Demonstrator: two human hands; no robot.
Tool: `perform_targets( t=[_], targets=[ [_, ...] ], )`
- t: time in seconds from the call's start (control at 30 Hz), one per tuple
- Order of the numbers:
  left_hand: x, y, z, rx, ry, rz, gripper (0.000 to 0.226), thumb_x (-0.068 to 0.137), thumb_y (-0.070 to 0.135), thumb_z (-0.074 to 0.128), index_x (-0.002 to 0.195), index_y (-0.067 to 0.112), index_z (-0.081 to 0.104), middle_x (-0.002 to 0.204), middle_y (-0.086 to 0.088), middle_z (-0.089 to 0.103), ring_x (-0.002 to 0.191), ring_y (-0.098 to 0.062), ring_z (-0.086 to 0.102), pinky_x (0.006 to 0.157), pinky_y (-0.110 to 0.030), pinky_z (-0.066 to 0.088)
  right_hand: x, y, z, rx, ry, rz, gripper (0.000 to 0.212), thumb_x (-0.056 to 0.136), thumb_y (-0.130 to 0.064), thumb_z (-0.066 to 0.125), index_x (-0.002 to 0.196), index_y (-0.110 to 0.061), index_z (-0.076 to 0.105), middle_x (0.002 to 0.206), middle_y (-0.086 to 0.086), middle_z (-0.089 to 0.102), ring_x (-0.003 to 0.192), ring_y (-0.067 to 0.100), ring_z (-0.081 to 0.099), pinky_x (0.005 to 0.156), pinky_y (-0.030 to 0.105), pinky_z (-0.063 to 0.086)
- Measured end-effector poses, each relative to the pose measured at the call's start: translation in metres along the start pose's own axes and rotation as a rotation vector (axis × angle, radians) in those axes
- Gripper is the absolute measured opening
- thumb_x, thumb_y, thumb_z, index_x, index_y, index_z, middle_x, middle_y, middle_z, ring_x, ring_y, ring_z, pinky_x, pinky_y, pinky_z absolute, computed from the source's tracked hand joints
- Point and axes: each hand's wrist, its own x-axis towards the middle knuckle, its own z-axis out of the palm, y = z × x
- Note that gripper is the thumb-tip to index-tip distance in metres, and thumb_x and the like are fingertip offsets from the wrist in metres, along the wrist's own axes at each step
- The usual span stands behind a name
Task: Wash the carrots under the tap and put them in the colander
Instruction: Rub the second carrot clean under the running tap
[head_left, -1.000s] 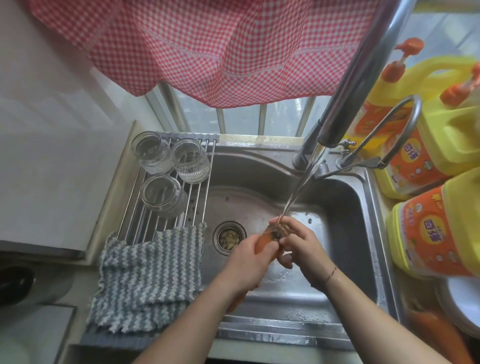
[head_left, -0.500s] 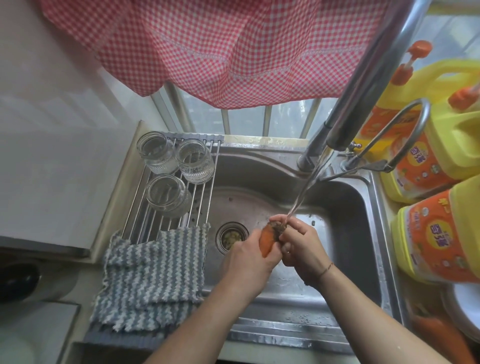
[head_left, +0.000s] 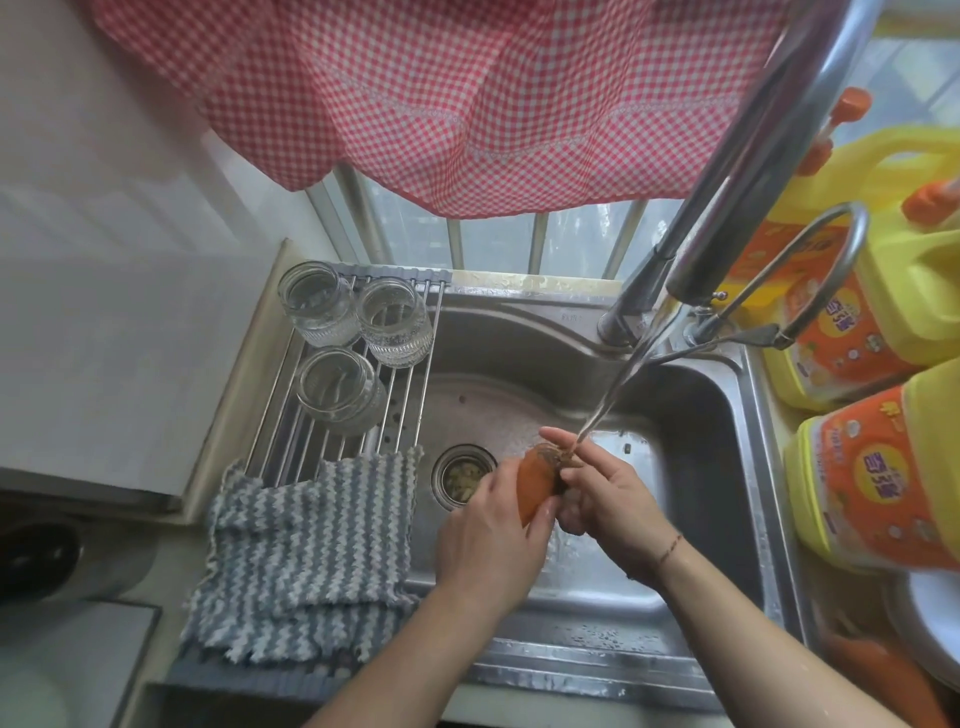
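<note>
An orange carrot (head_left: 535, 480) is held over the steel sink (head_left: 691, 415), its dark stem end up in the water stream (head_left: 621, 379) that runs from the chrome tap (head_left: 737, 197). My left hand (head_left: 491, 540) grips the carrot's lower part. My right hand (head_left: 605, 491) closes its fingers around the stem end under the water. Another carrot (head_left: 878, 670) lies blurred at the lower right edge. No colander is visible.
Three glass jars (head_left: 343, 343) stand upside down on a roll-up rack (head_left: 405, 405) over the sink's left side, with a grey striped cloth (head_left: 306, 551) on it. Yellow detergent jugs (head_left: 872, 467) crowd the right counter. A white plate (head_left: 930, 618) sits lower right. The drain strainer (head_left: 465, 470) holds scraps.
More of the carrot now shows above my left hand, tilted upright. My right hand's fingers have shifted around the stem end under the stream.
</note>
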Motion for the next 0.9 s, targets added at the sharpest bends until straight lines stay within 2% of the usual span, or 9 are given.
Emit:
perform_targets(
  t=[0.13,0.3,0.37,0.43,0.57,0.67,0.8,0.9],
  targets=[
    [-0.002,0.004,0.000,-0.052,0.040,-0.024,0.041,0.093,0.062,0.049,0.118,0.031,0.043,0.110,0.008,0.060,0.094,-0.022,0.064,0.073,-0.034,0.047,0.000,-0.001,0.006,-0.093,0.072,-0.026,0.042,0.090,0.010,0.034,0.107,-0.009,0.068,0.054,0.002,0.039,0.042,0.012,0.028,0.043,0.022,0.024],
    [-0.002,0.002,0.005,-0.071,0.057,-0.011,0.040,0.090,0.062,0.053,0.108,0.028,0.040,0.104,0.007,0.058,0.089,-0.025,0.064,0.071,-0.037,0.048,0.002,0.002,0.009,-0.076,0.155,-0.025,0.040,0.080,0.002,0.038,0.088,-0.014,0.074,0.063,0.004,0.045,0.045,0.012,0.031,0.046,0.023,0.025],
    [-0.001,0.003,0.005,-0.065,0.055,0.003,0.040,0.091,0.061,0.054,0.108,0.028,0.039,0.104,0.008,0.056,0.088,-0.024,0.064,0.068,-0.035,0.044,0.003,0.002,0.010,-0.040,0.149,-0.016,0.035,0.072,-0.007,0.043,0.086,-0.015,0.074,0.069,0.007,0.046,0.046,0.012,0.030,0.046,0.023,0.024],
    [0.000,0.004,0.004,-0.059,0.054,0.005,0.040,0.092,0.060,0.053,0.109,0.027,0.039,0.106,0.007,0.055,0.090,-0.025,0.063,0.066,-0.034,0.040,0.004,0.003,0.010,-0.048,0.142,-0.021,0.031,0.068,-0.014,0.049,0.086,-0.017,0.074,0.072,0.004,0.052,0.049,0.012,0.033,0.046,0.023,0.025],
    [0.000,0.008,0.004,-0.036,0.051,0.022,0.038,0.095,0.055,0.051,0.115,0.025,0.040,0.114,0.005,0.054,0.094,-0.029,0.064,0.067,-0.036,0.039,0.005,-0.002,0.015,-0.174,0.140,-0.071,0.005,0.087,-0.023,0.068,0.085,-0.021,0.072,0.065,-0.006,0.060,0.054,0.009,0.047,0.045,0.022,0.035],
    [0.002,0.007,0.003,-0.049,0.004,0.032,0.037,0.097,0.051,0.049,0.118,0.023,0.037,0.119,0.002,0.056,0.097,-0.032,0.063,0.072,-0.039,0.044,0.008,-0.004,0.016,-0.270,0.121,-0.105,0.010,0.093,-0.023,0.065,0.088,-0.017,0.070,0.057,-0.014,0.061,0.049,-0.003,0.050,0.043,0.011,0.037],
    [0.003,0.001,0.001,-0.092,-0.063,0.035,0.037,0.097,0.052,0.048,0.116,0.022,0.035,0.110,-0.004,0.064,0.096,-0.032,0.065,0.075,-0.042,0.051,0.005,-0.001,0.011,-0.275,0.049,-0.083,0.014,0.098,-0.021,0.057,0.098,-0.013,0.069,0.060,-0.013,0.059,0.044,0.004,0.042,0.039,0.018,0.032],
    [0.001,-0.002,0.001,-0.138,-0.083,0.012,0.036,0.096,0.054,0.048,0.111,0.024,0.036,0.102,-0.005,0.066,0.092,-0.031,0.065,0.074,-0.042,0.052,0.001,0.003,0.006,-0.210,-0.022,-0.060,0.016,0.100,-0.015,0.053,0.105,-0.009,0.067,0.059,-0.011,0.056,0.042,0.006,0.036,0.038,0.018,0.028]
  ],
)
